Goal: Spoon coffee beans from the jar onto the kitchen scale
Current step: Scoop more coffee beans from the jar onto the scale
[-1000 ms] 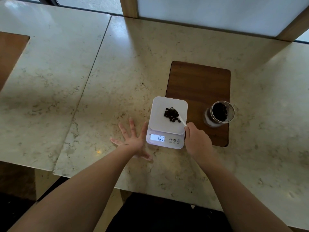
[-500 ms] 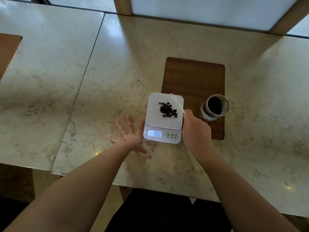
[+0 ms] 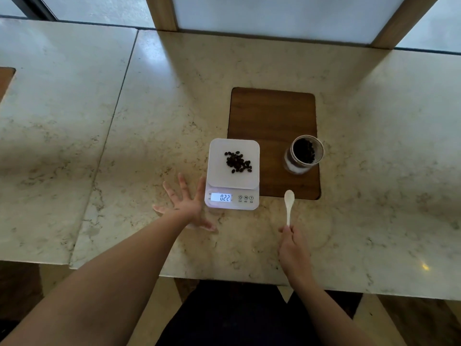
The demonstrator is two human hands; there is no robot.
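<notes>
Between scoops: right hand (image 3: 294, 248) pinches empty spoon (image 3: 289, 206); left hand (image 3: 185, 204) lies flat, splayed beside scale (image 3: 233, 193). Next, dip into jar (image 3: 303, 154).

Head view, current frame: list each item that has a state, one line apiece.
kitchen scale: on, display lit.
coffee beans: small pile on the scale platform.
jar: upright, lid off, beans inside.
spoon: empty, pinched by its handle.
left hand: flat on the counter, fingers spread.
right hand: holds the spoon.
</notes>
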